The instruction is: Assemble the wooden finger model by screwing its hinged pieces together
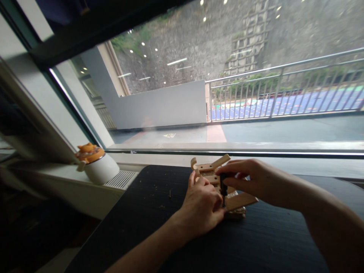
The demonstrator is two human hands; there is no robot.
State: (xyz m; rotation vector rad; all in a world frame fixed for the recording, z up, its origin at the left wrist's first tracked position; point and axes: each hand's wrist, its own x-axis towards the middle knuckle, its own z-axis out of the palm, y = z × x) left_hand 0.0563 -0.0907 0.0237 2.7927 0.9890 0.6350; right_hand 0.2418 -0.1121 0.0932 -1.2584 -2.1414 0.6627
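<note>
A small wooden assembly (241,201) of pale strips with dark holes rests on the black table, with rough, straw-coloured material beneath the strips. My left hand (200,204) is closed around its left side, fingers pressed on the wood. In my right hand (251,178) a screwdriver (223,185) with a black handle is gripped between thumb and fingers. It stands nearly upright, its tip down at the nearest strip beside my left fingertips. Whatever the tip meets is too small to make out. Curved wooden ends (193,163) stick up at the assembly's far left.
The black table (136,216) carries a small thin screw-like piece (170,194) and scattered crumbs left of my hands. On the sill stands a white jar (102,168) with an orange lid (89,152), next to a vent grille (121,179). A large window runs behind the table.
</note>
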